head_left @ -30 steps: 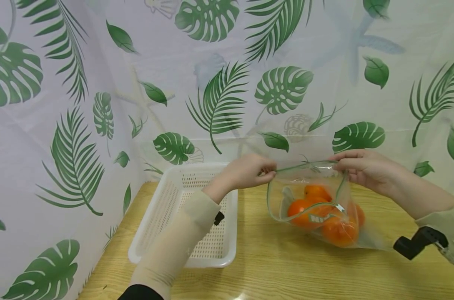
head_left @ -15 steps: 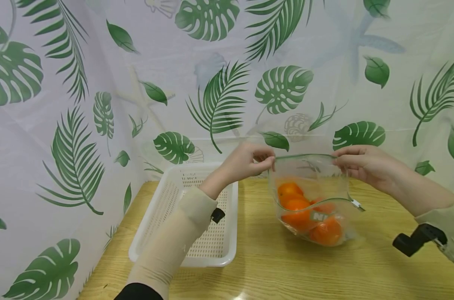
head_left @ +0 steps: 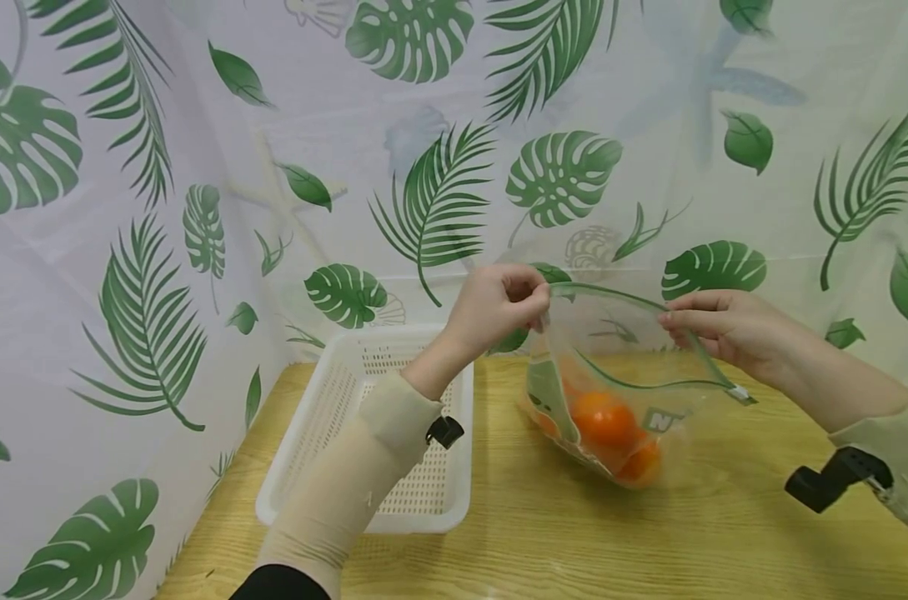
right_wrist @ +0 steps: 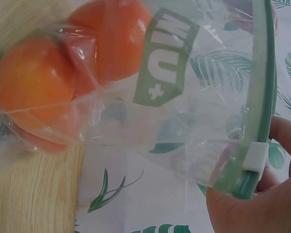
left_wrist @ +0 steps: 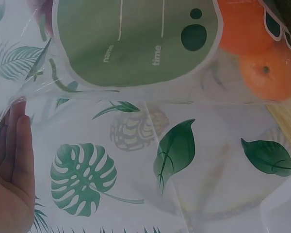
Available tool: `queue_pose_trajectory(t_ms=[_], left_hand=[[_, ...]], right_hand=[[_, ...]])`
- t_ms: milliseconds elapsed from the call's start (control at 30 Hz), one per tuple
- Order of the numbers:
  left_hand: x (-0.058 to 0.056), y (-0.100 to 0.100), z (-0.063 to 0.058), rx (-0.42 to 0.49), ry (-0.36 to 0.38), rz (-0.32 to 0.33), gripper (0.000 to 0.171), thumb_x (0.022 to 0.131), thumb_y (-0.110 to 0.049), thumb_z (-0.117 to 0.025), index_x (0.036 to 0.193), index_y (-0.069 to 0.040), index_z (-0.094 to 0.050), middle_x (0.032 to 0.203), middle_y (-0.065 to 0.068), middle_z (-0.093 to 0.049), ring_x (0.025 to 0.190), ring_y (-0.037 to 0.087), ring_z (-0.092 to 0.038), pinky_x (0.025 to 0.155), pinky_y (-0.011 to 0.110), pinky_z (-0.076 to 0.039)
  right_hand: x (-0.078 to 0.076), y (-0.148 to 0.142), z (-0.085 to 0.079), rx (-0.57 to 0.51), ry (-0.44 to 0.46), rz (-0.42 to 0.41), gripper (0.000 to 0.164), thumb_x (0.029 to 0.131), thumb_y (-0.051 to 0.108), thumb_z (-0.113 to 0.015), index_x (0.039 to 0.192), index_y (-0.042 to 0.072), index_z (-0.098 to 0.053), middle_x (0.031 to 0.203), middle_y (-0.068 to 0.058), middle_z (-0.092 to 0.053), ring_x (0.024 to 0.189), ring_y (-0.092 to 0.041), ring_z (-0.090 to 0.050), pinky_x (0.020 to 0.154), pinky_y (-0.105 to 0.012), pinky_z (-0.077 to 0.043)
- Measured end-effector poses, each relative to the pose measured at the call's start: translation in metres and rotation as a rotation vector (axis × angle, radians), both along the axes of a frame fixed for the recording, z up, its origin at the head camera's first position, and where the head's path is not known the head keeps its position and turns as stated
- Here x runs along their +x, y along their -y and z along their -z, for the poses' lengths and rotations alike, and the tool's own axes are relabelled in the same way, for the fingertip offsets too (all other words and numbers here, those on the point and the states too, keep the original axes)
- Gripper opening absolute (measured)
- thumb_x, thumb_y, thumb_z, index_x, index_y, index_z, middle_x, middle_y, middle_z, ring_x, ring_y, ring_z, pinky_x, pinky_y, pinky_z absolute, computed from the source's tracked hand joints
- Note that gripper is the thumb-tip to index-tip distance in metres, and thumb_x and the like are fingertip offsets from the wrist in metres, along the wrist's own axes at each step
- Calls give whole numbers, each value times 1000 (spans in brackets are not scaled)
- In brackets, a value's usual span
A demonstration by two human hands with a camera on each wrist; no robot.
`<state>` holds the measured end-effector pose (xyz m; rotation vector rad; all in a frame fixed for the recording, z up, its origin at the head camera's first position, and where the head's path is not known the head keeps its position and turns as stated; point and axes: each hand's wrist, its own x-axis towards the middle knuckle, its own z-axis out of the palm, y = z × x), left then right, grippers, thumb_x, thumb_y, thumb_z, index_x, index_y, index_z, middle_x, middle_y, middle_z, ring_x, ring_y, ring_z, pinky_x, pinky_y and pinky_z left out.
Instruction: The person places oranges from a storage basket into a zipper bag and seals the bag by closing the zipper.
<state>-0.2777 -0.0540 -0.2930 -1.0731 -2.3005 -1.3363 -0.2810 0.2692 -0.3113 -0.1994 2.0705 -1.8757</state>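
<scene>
A clear zip bag [head_left: 649, 367] with a green seal and several oranges [head_left: 604, 419] inside hangs between my two hands. My left hand [head_left: 499, 304] pinches the top left corner of its mouth. On the far rim to the right, my right hand [head_left: 731, 325] pinches the green seal. The mouth gapes, its near edge sagging below the far one. A white slider [right_wrist: 255, 156] sits at the right end of the seal, beside the right hand in the right wrist view. In the left wrist view a green label [left_wrist: 136, 43] shows on the bag's side, with oranges behind the film.
A white perforated plastic basket [head_left: 459, 492] stands on the wooden table [head_left: 574, 550], left of the bag and partly under my left forearm. A leaf-printed cloth [head_left: 438, 108] hangs behind and to the left. Dark cameras sit on both wrists.
My left hand has risen, lifting the bag's left corner. The bag has tilted and swung left, the oranges shifting inside it. My right hand has moved little, and the slider has swung outward to the right.
</scene>
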Motion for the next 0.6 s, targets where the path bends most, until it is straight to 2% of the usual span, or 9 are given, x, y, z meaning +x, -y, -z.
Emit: queue_pose_trajectory(t_ms=[133, 267, 300, 400, 433, 500, 533, 600], left_hand=[[1, -2, -4, 29, -4, -30, 22, 99, 0, -58, 85, -1, -76, 67, 14, -72, 58, 19, -67, 61, 34, -62], [1, -2, -5, 84, 38, -59, 22, 97, 0, -58, 85, 1, -75, 70, 17, -73, 61, 30, -70, 62, 34, -63], [1, -2, -6, 100, 51, -68, 21, 97, 0, -58, 85, 1, -75, 70, 18, -73, 61, 31, -71, 62, 33, -63], [1, -1, -8, 141, 80, -85, 21, 97, -1, -58, 86, 2, -75, 71, 19, -73, 59, 28, -71, 61, 34, -64], [1, 0, -9, 150, 81, -90, 21, 97, -1, -58, 86, 3, -76, 71, 20, -74, 58, 25, -71, 60, 34, -64], [0, 2, -11, 165, 82, -98, 21, 97, -1, -59, 87, 4, -76, 71, 20, -74, 56, 19, -70, 60, 35, -64], [0, 3, -11, 176, 86, -100, 20, 97, -1, -59, 87, 4, -76, 71, 21, -73, 56, 18, -70, 60, 35, -64], [1, 5, -13, 194, 85, -106, 20, 97, 0, -59, 86, 5, -75, 70, 21, -74, 55, 16, -70, 59, 36, -64]], right_hand=[[1, 0, -1, 29, -16, -10, 31, 108, 8, -60, 90, 26, -79, 93, 13, -75, 84, -1, -71, 76, -17, -61], [2, -3, 2, 87, -26, -39, 32, 109, 10, -59, 92, 29, -77, 95, 18, -75, 87, 1, -69, 79, -16, -60], [2, -4, 3, 114, -35, -44, 33, 109, 10, -59, 92, 32, -77, 96, 20, -75, 79, 2, -66, 73, -14, -58], [1, -8, 7, 187, -74, -58, 35, 108, 11, -60, 94, 39, -76, 98, 27, -75, 83, 8, -64, 57, -14, -44], [1, -9, 8, 205, -85, -66, 36, 108, 11, -60, 94, 40, -76, 99, 29, -75, 86, 10, -62, 67, -17, -48], [0, -12, 10, 238, -99, -63, 38, 108, 12, -61, 93, 44, -76, 98, 31, -74, 88, 12, -59, 63, -23, -42], [0, -13, 10, 234, -100, -68, 38, 108, 12, -61, 93, 44, -76, 99, 32, -74, 98, 13, -60, 70, -21, -45], [-1, -15, 10, 209, -92, -69, 38, 109, 11, -59, 93, 41, -76, 100, 31, -73, 99, 13, -60, 85, -17, -52]])
